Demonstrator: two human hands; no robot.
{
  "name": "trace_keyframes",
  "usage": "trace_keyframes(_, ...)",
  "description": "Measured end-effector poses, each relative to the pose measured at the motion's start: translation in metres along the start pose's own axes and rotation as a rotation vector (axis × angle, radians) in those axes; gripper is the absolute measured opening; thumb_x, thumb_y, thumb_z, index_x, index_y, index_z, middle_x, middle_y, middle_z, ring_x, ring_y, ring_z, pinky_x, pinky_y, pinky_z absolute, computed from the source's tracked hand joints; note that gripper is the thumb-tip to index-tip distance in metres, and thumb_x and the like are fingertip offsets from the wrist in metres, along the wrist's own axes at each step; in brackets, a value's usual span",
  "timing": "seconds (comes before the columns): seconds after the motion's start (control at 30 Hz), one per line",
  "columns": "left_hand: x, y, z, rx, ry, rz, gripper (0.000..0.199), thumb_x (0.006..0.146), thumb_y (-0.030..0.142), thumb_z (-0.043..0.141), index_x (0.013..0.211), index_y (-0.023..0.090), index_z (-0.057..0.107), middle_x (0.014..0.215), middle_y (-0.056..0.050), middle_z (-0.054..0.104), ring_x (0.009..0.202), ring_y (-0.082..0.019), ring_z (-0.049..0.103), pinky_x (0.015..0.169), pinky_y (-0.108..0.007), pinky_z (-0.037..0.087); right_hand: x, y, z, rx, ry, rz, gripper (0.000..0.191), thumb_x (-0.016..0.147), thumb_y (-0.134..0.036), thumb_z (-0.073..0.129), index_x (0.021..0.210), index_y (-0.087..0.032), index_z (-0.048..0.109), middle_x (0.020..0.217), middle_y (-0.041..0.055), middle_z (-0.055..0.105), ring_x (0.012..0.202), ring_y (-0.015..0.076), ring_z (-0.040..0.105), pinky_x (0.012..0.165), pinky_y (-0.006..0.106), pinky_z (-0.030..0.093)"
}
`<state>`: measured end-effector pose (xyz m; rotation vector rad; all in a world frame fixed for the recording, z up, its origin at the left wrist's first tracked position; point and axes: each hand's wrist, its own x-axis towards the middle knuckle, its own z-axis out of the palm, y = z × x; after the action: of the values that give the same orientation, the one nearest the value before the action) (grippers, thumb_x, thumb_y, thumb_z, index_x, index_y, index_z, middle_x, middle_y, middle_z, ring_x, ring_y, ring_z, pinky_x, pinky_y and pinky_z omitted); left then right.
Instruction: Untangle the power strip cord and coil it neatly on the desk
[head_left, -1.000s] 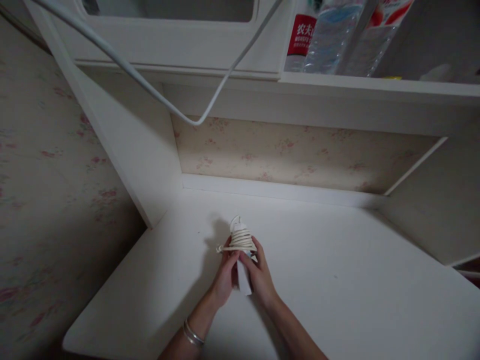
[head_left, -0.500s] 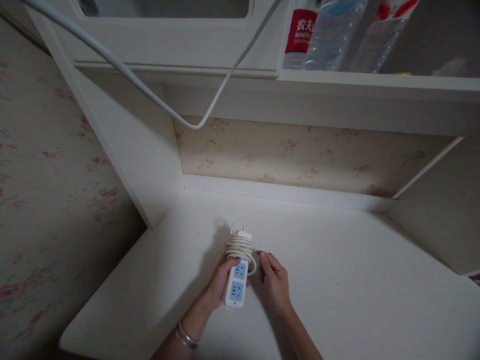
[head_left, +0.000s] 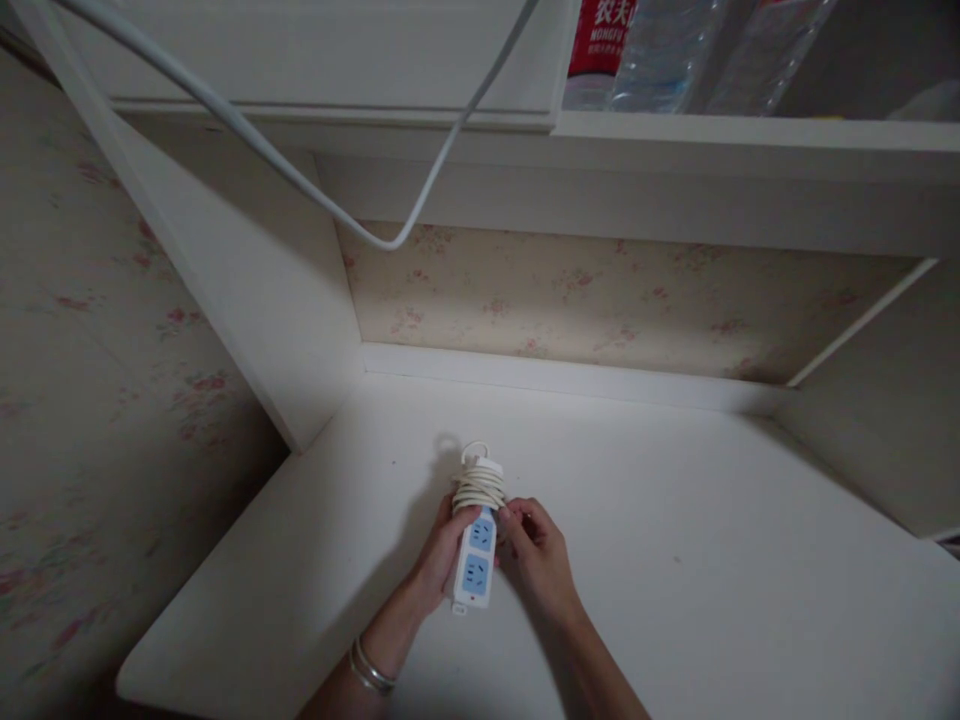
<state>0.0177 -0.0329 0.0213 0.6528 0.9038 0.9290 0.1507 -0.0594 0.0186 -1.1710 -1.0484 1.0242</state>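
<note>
- W/ L hand (head_left: 437, 560) curled round power strip (head_left: 475, 576), grip firm.
- Hold strip steady over desk (head_left: 697, 500), b/w both hands.
- Don't squash cord (head_left: 478, 488) looped round far end.
- W/ R hand (head_left: 541, 552) pinching cord near strip's R side, go slow, no yanks.

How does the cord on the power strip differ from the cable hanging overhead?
The cord wraps in several turns around the power strip; the cable hangs in one loose, V-shaped bend. The cord looks cream, the cable greyer. The right hand's fingertips are at the cord, while neither hand touches the cable. Both are pale.
</note>
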Motion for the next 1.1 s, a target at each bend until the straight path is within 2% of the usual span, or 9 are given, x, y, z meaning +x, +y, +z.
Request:
trace_keyframes(0.2,0.002,-0.001,0.0,0.027,-0.039,0.047,0.035,0.073,0.037,0.067,0.099,0.016,0.056,0.071,-0.001,0.063,0.057,-0.017,0.059,0.053,-0.03,0.049,0.0,0.0,-0.001,0.031,-0.036,0.031,0.031,0.078,-0.046,0.067,0.072,-0.019,0.053,0.061,-0.0052,0.041,0.054,0.0113,0.043,0.048,0.022,0.038)
trace_keyframes(0.3,0.003,-0.002,-0.001,0.052,-0.076,0.057,0.035,0.074,0.037,0.066,0.1,0.015,0.061,0.076,-0.003,0.065,0.061,-0.016,0.06,0.056,-0.027,0.047,-0.001,0.002,-0.002,0.012,-0.028,0.01,0.03,0.081,-0.046,0.065,0.074,-0.019,0.054,0.063,-0.0039,0.044,0.058,0.0118,0.043,0.052,0.022,0.038)
trace_keyframes(0.57,0.008,-0.007,-0.007,0.109,-0.12,-0.001,0.036,0.077,0.043,0.064,0.096,0.012,0.065,0.077,-0.005,0.066,0.062,-0.015,0.06,0.056,-0.024,0.042,-0.001,0.004,-0.001,0.013,0.033,-0.054,0.026,0.09,-0.045,0.053,0.083,-0.02,0.054,0.07,-0.0026,0.05,0.064,0.0128,0.046,0.057,0.022,0.039)
trace_keyframes(0.77,0.004,-0.003,-0.003,0.09,-0.101,-0.122,0.037,0.078,0.047,0.06,0.092,0.013,0.064,0.066,-0.003,0.064,0.054,-0.015,0.059,0.056,-0.026,0.046,-0.002,0.006,-0.003,-0.006,0.116,-0.022,0.027,0.09,-0.048,0.051,0.083,-0.022,0.048,0.064,-0.0051,0.046,0.053,0.0115,0.042,0.047,0.021,0.035)
trace_keyframes(0.93,0.001,0.0,0.001,0.059,-0.113,-0.137,0.034,0.077,0.047,0.061,0.088,0.014,0.063,0.063,-0.002,0.062,0.051,-0.015,0.058,0.055,-0.028,0.049,-0.001,0.011,-0.006,-0.1,0.17,-0.036,0.025,0.09,-0.047,0.05,0.084,-0.023,0.049,0.066,-0.0043,0.046,0.055,0.0126,0.043,0.049,0.023,0.037)
trace_keyframes(1.1,0.002,0.001,0.0,0.125,-0.107,-0.132,0.032,0.078,0.043,0.062,0.092,0.014,0.063,0.067,-0.003,0.063,0.052,-0.014,0.058,0.054,-0.026,0.048,0.0,0.012,-0.007,-0.149,0.163,-0.046,0.026,0.089,-0.048,0.052,0.085,-0.022,0.052,0.07,-0.0029,0.049,0.059,0.0138,0.045,0.052,0.024,0.039)
